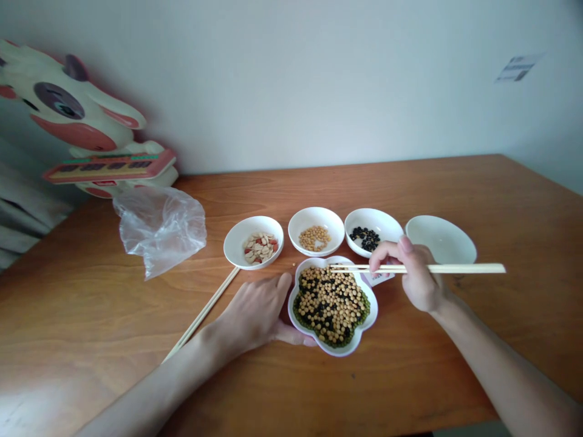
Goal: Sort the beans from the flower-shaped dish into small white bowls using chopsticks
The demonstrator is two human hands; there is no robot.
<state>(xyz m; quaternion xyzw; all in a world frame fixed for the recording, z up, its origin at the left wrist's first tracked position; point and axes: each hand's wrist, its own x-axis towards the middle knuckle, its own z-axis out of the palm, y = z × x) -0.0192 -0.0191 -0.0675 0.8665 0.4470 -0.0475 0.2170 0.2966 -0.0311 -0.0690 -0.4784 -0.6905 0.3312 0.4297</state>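
My left hand (252, 315) grips the left edge of a white flower-shaped dish (336, 351), thumb on the rim and fingers reaching beneath it. The dish is heaped with yellow soybeans, black beans and green mung beans (330, 303). My right hand (416, 273) holds a pair of bamboo chopsticks (437, 267) level, their tips over the dish's far rim. Nothing shows between the tips. Behind the dish stand a white bowl of pale seeds and red peanuts (237, 243), a white bowl of soybeans (316, 213), and a white bowl of black beans (378, 220).
A plain white bowl (439, 240) stands beyond my right hand on the wooden table (501, 200). Loose chopsticks (203, 309) lie left of my left hand. Farther left are a crumpled plastic bag (159, 227) and a large cartoon-animal figure (68, 115).
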